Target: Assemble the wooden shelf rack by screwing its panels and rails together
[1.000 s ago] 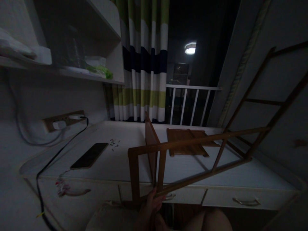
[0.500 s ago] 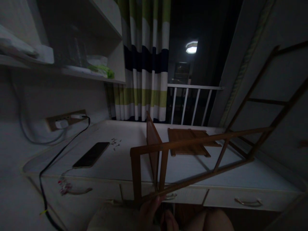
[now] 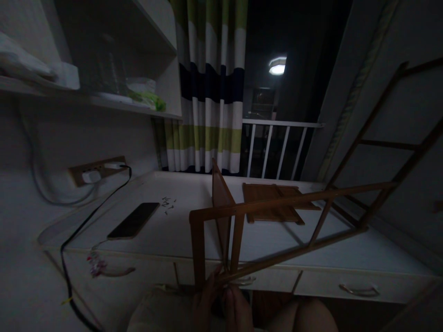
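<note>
A brown wooden rack frame (image 3: 198,244) stands on its side at the desk's front edge, its rails running off to the right. A thin wooden panel (image 3: 223,203) is set upright against its near end. My left hand (image 3: 206,297) is closed round the lower rail, near the corner where panel and rail meet. Just beneath that joint is my right hand (image 3: 238,309), its fingers pressed together close to the rail. Whatever they may hold is hidden in the dim light. Several small screws (image 3: 166,203) lie loose on the desk at the left.
A phone (image 3: 134,221) with a beaded charm lies on the white desk (image 3: 187,230). More slatted wooden panels (image 3: 270,203) lie flat behind the frame. A ladder-like side (image 3: 391,145) rises at the right. A black cable (image 3: 93,212) hangs over the desk's left side.
My right hand has moved up and left to the underside of the rail. My left hand has risen, its fingers now round the rail by the panel's corner.
</note>
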